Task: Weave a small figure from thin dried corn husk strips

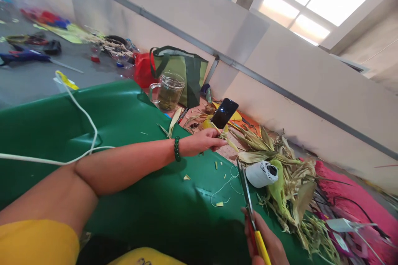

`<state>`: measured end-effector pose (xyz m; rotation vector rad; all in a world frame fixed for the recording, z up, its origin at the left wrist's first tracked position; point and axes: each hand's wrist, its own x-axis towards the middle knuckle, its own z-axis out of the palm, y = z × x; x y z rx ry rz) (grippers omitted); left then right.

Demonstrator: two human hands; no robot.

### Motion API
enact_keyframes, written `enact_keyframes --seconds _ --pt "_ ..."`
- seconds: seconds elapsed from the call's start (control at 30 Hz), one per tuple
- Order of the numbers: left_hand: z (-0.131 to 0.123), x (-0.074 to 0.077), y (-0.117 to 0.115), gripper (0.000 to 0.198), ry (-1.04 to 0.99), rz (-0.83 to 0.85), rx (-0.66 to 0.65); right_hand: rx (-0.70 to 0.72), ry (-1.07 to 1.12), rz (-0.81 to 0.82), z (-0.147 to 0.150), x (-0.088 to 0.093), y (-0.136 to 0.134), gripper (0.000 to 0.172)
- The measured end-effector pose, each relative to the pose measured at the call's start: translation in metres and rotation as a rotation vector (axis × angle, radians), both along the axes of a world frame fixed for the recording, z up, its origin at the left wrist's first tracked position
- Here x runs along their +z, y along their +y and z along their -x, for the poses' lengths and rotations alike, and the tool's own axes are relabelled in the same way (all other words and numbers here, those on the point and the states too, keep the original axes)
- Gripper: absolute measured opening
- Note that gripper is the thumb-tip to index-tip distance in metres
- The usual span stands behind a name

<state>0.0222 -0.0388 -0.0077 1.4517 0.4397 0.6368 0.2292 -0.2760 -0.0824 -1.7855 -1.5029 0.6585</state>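
Observation:
My left hand (203,140), with a green bead bracelet at the wrist, is stretched out over the table and closed on a small pale piece of corn husk (231,145). Its exact shape is hard to make out. My right hand (270,236) grips a pair of scissors (245,186) with red and yellow handles, the blades pointing up toward the husk; they look nearly closed. Beside the blades lies a spool of white thread (261,174). A heap of dried corn husks (280,149) spreads behind and right of the spool. Small husk scraps (219,204) and a loose thread dot the green mat (174,215).
A phone (224,114) leans upright behind my left hand. Farther back stand a glass mug of liquid (169,93) and a green bag (192,74). A white cable (82,109) crosses the mat at left. Pink cloth (354,198) and a white adapter (342,225) lie at right.

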Motion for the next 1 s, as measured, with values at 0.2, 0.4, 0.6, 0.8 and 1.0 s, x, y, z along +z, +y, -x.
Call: enact_keyframes --seconds 0.2,0.4,0.6,0.8,1.0 --pt "-0.001 -0.005 -0.003 0.023 0.001 0.01 -0.084 0.006 -0.124 -0.038 0.011 0.009 0.016 0.099" --pt "-0.005 -0.014 -0.004 0.022 -0.01 -0.047 -0.155 0.039 -0.113 -0.074 0.019 0.014 0.024 0.092" --pt "-0.006 -0.013 -0.006 0.017 -0.034 -0.035 -0.195 0.056 -0.101 -0.1 0.022 0.01 0.024 0.087" --pt "-0.005 -0.014 -0.007 0.019 -0.004 -0.048 -0.19 0.071 -0.153 -0.158 0.024 0.008 0.023 0.084" --pt "-0.007 -0.014 -0.012 0.024 0.005 -0.009 -0.149 0.06 -0.156 -0.16 0.026 0.001 0.022 0.082"
